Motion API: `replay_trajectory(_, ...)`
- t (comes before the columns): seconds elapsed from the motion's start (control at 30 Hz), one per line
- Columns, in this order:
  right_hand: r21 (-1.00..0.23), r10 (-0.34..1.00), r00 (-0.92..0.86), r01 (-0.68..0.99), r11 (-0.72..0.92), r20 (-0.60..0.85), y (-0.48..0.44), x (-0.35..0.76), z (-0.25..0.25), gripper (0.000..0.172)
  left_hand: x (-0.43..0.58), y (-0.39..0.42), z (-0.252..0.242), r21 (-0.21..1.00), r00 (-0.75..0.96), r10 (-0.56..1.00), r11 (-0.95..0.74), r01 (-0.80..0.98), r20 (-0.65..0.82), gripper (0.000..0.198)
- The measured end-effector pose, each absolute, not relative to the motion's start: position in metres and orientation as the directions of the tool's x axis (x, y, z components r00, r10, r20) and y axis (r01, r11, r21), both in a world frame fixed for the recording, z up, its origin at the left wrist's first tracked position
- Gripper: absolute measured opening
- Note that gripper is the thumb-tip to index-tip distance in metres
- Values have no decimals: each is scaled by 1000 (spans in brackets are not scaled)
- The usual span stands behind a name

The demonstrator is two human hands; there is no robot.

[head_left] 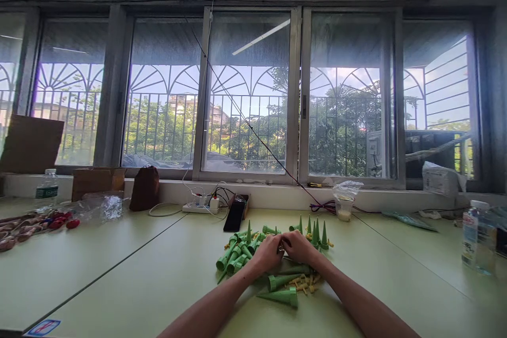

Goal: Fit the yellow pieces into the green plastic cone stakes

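Observation:
My left hand [270,252] and my right hand [298,246] meet over the middle of the pile, fingers closed together. Whatever sits between their fingertips is small and mostly hidden; a yellowish bit shows there. Left of my hands lies a heap of hollow green plastic cones [236,253]. Several green cones [317,235] stand point up beyond my right hand. Nearer to me, a green cone [279,297] lies on its side. Small yellow plastic valve-like pieces [304,285] are scattered beside it, between my forearms.
A phone [235,214] lies behind the pile, near a white power strip [201,207]. A plastic cup [344,206] stands by the sill. Water bottles stand at right [477,237] and far left. A brown pouch [144,188] and red items [59,220] are at left.

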State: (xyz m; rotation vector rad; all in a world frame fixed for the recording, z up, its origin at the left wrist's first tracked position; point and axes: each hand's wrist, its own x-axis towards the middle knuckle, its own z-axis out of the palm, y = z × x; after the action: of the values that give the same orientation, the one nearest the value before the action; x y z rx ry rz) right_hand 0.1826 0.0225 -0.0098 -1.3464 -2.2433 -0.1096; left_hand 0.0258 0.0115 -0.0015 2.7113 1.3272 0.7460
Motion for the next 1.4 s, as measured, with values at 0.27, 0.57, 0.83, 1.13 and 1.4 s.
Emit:
replay_trajectory(0.27, -197, 808, -359, 849, 491, 467, 21, 183, -10, 24, 26, 11, -2, 227, 503, 764, -617, 754, 404, 22)
replay_trajectory(0.57, -187, 804, -362, 850, 493, 472, 21, 182, -9, 25, 25, 9, -1, 224, 505, 765, -616, 755, 400, 21)
replay_trajectory(0.83, -197, 801, -364, 843, 500, 475, 21, 183, -9, 23, 24, 11, -1, 205, 518, 755, -626, 753, 402, 24)
replay_trajectory(1.13, -205, 784, -382, 824, 529, 489, 23, 184, -12, 23, 25, 8, 2, 233, 507, 774, -610, 757, 379, 25)
replay_trajectory(1.4, -215, 773, -389, 809, 546, 501, 21, 183, -9, 22, 25, 6, 3, 233, 499, 780, -601, 764, 377, 26)
